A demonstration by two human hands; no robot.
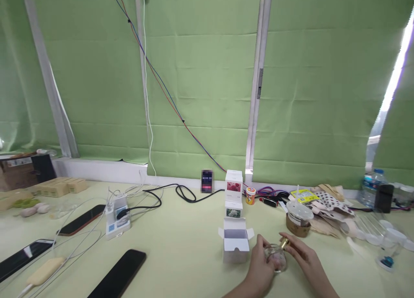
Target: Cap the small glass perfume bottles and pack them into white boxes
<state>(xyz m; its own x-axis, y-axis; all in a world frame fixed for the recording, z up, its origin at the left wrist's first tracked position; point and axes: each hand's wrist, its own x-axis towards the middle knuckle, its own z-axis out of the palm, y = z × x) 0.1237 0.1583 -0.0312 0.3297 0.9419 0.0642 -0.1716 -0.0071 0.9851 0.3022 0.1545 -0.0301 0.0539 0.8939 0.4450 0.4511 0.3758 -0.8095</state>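
Note:
At the lower right of the head view, my left hand (261,265) is wrapped round the side of a small clear glass jar (277,259) with something pinkish inside. The fingers of my right hand (299,252) pinch a small gold cylindrical piece (284,243) at the jar's upper right edge. Whether the gold piece is fixed to the jar cannot be made out. Just left of my left hand stands an open white box (236,251) with its flaps spread. Behind it are a small white box with a flower picture (233,210) and a taller white box with a red picture (233,186).
Phones (118,274) and a white power strip (118,222) with cables lie at left. A lidded cup (299,220), a polka-dot cloth (331,205) and clear containers (393,237) are at right. An orange-labelled tub (250,196) stands behind. A phone (207,181) leans at the back.

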